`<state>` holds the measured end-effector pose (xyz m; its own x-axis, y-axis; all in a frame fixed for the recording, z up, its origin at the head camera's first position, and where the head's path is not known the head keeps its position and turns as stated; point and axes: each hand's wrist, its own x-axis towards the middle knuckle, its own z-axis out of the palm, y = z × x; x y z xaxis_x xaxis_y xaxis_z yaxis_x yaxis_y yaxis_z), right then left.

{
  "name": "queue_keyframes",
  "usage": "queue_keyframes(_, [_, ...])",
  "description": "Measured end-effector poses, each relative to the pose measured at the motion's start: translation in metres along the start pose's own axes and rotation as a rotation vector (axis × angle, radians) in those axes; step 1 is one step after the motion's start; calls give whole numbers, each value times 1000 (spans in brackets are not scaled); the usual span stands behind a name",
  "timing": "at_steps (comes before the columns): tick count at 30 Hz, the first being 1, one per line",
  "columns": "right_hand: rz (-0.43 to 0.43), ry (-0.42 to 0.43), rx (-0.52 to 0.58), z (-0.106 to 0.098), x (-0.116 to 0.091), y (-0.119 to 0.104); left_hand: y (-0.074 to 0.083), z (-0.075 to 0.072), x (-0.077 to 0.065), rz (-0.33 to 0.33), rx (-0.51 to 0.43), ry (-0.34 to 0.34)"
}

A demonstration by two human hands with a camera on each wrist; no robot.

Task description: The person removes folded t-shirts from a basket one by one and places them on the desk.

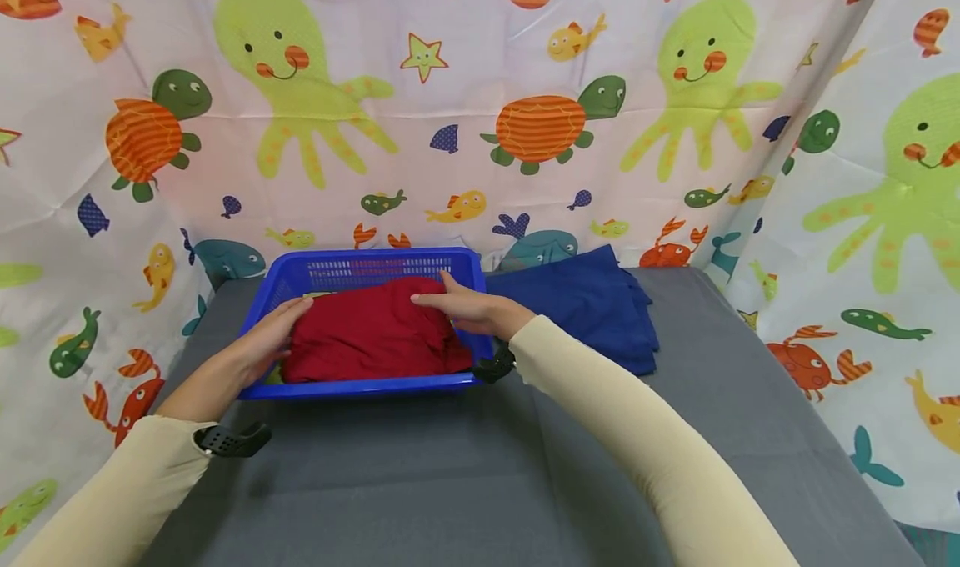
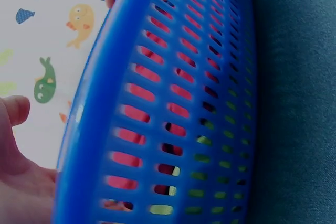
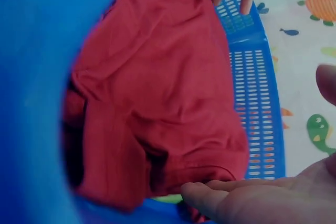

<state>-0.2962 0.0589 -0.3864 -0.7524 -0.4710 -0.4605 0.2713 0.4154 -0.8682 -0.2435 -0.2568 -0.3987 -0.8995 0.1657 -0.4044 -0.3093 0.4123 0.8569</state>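
A folded red garment (image 1: pixel 367 333) lies in a blue plastic basket (image 1: pixel 360 388) with slotted walls. At the garment's left end is my left hand (image 1: pixel 262 346), its fingers extended along the edge and its thumb apart. My right hand (image 1: pixel 480 308) reaches over the basket's right rim, fingers straight, at the opposite end of the cloth. In the right wrist view, the fingertips (image 3: pixel 202 195) touch a fold of the red garment. Yellow-green cloth (image 1: pixel 275 375) peeks out beneath it; the rest of that cloth is hidden.
A folded dark blue cloth (image 1: pixel 577 308) lies right of the basket on the grey table (image 1: pixel 450 475). A white curtain (image 1: pixel 465 58) printed with sea animals hangs behind and along both sides. Black bands (image 1: pixel 232 439) circle both wrists.
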Motion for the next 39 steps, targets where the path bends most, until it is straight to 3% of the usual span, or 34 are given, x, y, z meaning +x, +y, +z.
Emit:
queue_keyframes(7, [42, 17, 74, 5, 12, 2, -3, -4, 3, -40, -96, 18])
queue_keyframes(14, [80, 43, -27, 7, 15, 1, -3, -4, 12, -51, 9, 11])
queue_keyframes(17, [92, 36, 0, 7, 16, 1, -1, -2, 14, -46, 12, 17])
queue_keyframes(24, [80, 11, 97, 6, 15, 2, -1, 0, 13, -18, -48, -13])
queue_keyframes(29, [71, -38, 143, 5, 16, 2, -2, -5, 15, -22, -117, -78])
queue_keyframes(39, [2, -112, 50, 2, 16, 0, 0, -6, 21, 57, 34, -112])
